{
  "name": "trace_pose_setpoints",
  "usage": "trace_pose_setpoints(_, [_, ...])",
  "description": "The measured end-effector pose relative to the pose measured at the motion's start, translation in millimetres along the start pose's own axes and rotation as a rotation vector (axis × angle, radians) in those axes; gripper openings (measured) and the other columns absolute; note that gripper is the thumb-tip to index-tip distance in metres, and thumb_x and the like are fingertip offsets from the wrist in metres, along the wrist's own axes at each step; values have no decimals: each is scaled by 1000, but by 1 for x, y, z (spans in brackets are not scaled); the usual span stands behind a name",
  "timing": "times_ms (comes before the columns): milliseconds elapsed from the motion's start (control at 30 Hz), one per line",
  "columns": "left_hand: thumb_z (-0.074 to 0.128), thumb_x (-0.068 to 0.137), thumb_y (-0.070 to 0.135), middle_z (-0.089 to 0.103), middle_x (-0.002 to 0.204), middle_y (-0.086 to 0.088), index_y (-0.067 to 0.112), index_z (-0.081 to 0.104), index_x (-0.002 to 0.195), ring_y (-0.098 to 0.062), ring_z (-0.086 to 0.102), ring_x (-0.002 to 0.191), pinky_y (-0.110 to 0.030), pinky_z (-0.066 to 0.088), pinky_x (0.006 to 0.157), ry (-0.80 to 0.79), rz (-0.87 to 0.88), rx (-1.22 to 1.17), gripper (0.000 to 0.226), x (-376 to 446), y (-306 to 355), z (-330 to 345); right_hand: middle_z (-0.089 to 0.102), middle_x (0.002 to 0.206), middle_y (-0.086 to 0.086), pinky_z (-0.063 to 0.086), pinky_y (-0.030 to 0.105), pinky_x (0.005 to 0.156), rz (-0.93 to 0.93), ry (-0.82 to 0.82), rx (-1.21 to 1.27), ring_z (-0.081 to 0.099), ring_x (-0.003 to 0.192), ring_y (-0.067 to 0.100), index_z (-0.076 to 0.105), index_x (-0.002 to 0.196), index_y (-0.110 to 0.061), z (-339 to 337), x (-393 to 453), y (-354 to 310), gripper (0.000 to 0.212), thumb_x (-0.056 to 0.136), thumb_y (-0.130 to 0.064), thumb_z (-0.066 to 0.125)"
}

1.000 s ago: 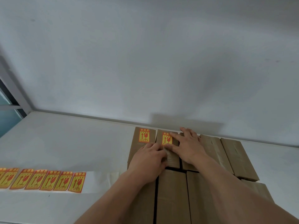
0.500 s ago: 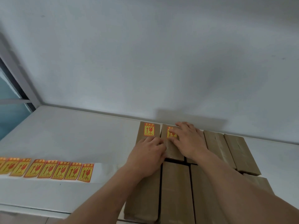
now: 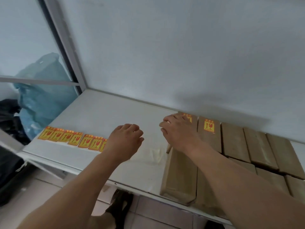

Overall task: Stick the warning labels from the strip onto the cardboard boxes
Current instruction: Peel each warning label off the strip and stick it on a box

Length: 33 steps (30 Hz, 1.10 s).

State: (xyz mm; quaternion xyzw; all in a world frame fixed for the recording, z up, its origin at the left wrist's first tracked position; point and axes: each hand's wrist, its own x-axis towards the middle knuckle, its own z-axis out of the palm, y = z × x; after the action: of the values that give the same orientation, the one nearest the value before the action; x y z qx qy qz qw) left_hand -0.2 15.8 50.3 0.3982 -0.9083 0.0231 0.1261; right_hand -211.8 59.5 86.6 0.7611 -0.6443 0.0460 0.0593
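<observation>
Grip: both empty; left hand (image 3: 125, 142) loosely curled over white shelf (image 3: 99, 113), right hand (image 3: 178, 131) relaxed, fingers hanging above first labelled box (image 3: 194, 123).
Label strip: white backing with yellow-and-red warning labels (image 3: 72, 139) at 9 o'clock of left hand, nearest label just beside wrist.
Change: hands lifted off brown cardboard boxes (image 3: 234, 141), swung leftward; second box's label (image 3: 209, 127) stuck, likely next label fetch.
Boxes: two labelled at 3 o'clock of right hand; remainder bare.

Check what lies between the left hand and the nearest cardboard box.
In the head view, only bare white backing of the label strip lies on the table between the left hand and the nearest cardboard box.
</observation>
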Motion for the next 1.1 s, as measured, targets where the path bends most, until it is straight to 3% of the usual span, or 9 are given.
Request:
trace_pose_setpoints(67, [70, 83, 27, 69, 96, -4, 14, 72, 90, -28, 65, 87, -37, 51, 73, -40, -42, 17, 14, -9, -15, 2, 59, 124, 1, 37, 40, 98, -45, -46, 7, 48, 118, 25, 63, 117, -20, 5, 9, -18, 31, 99, -29, 39])
trace_pose_setpoints(200, [54, 94, 34, 65, 111, 0, 19, 68, 106, -24, 60, 99, -36, 46, 81, -120, -110, 18, 25, -23, -42, 9, 58, 121, 3, 42, 36, 90, -56, -147, 36, 49, 112, 25, 60, 118, -18, 20, 24, -49, 32, 100, -29, 37])
trace_pose_setpoints(333, [46, 98, 40, 58, 124, 3, 24, 60, 123, -20, 54, 111, -35, 46, 85, -236, -178, -18, 33, -28, -57, 15, 55, 121, 7, 48, 39, 85, 68, -324, 151, 52, 109, 27, 56, 125, -16, 38, 35, -76, 34, 100, -32, 40])
trace_pose_setpoints(500, [52, 94, 44, 51, 131, 2, 30, 50, 133, -21, 47, 118, -39, 46, 89, -393, -230, -34, 42, -32, -67, 27, 54, 122, 9, 48, 41, 89, 201, -469, 251, 55, 110, 29, 55, 126, -14, 63, 43, -97, 35, 97, -32, 47])
trace_pose_setpoints(667, [58, 89, 47, 47, 132, 1, 35, 44, 139, -22, 44, 120, -39, 44, 93, -504, -224, -68, 54, -39, -75, 39, 54, 117, 9, 48, 38, 82, 295, -468, 293, 56, 106, 29, 58, 118, -16, 84, 41, -111, 29, 94, -28, 49])
trace_pose_setpoints(1100, [62, 87, 48, 42, 133, 2, 38, 43, 139, -20, 40, 121, -38, 43, 95, -477, -279, -162, 55, -39, -77, 45, 55, 113, 6, 47, 35, 76, 435, -342, 395, 56, 101, 26, 56, 113, -18, 95, 42, -116, 21, 93, -22, 49])
